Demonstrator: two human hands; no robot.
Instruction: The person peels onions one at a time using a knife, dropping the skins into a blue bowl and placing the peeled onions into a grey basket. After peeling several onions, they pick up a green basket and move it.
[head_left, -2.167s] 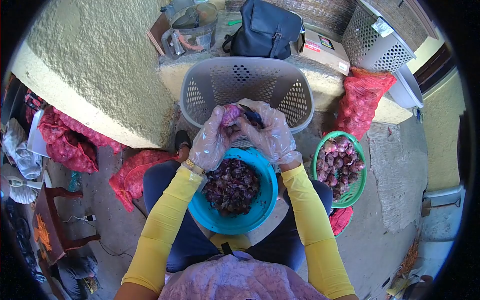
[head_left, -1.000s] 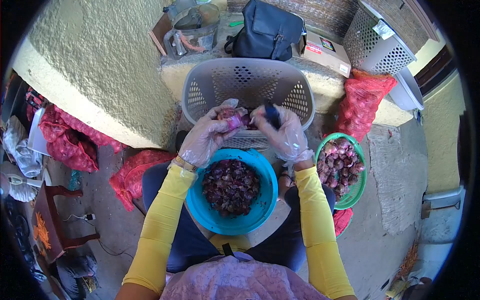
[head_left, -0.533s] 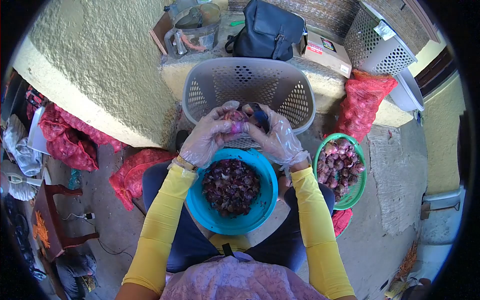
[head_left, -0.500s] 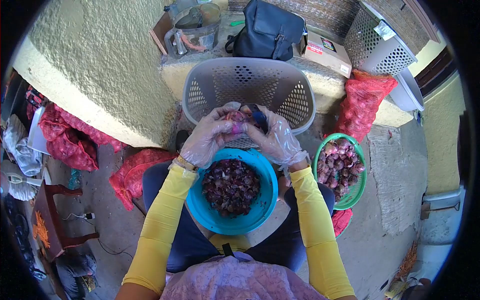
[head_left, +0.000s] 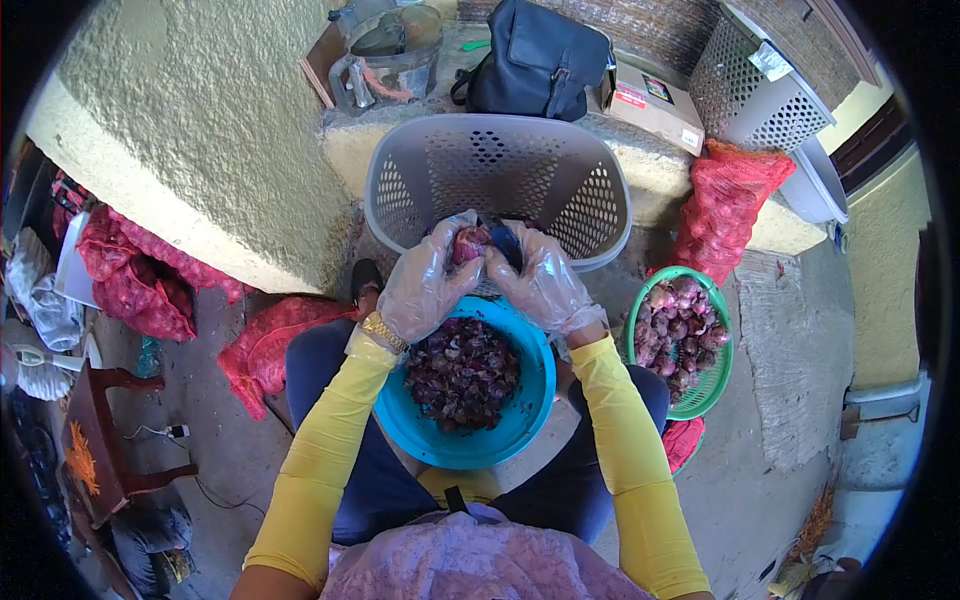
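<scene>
My left hand (head_left: 428, 283), in a clear plastic glove, is closed around a red onion (head_left: 470, 243). Close beside it my right hand (head_left: 548, 285), gloved the same way, grips a tool with a dark blue handle (head_left: 510, 245); its working end is hidden. Both hands are over the near rim of a grey perforated basket (head_left: 620, 225). Below them, between my knees, a turquoise basin (head_left: 540, 400) holds a heap of dark purple onion skins and pieces (head_left: 462, 375).
At the right stands a green basket (head_left: 722, 385) of red onions (head_left: 675, 330). Red mesh sacks lie at the left (head_left: 275, 345) and upper right (head_left: 728, 205). A black bag (head_left: 535, 60) and a carton (head_left: 655, 105) sit on the ledge behind the grey basket.
My hands have shifted slightly, and the left wrist has turned so more of its bracelet shows. The onion now shows more of its purple side. The blue handle has moved a little left and down.
</scene>
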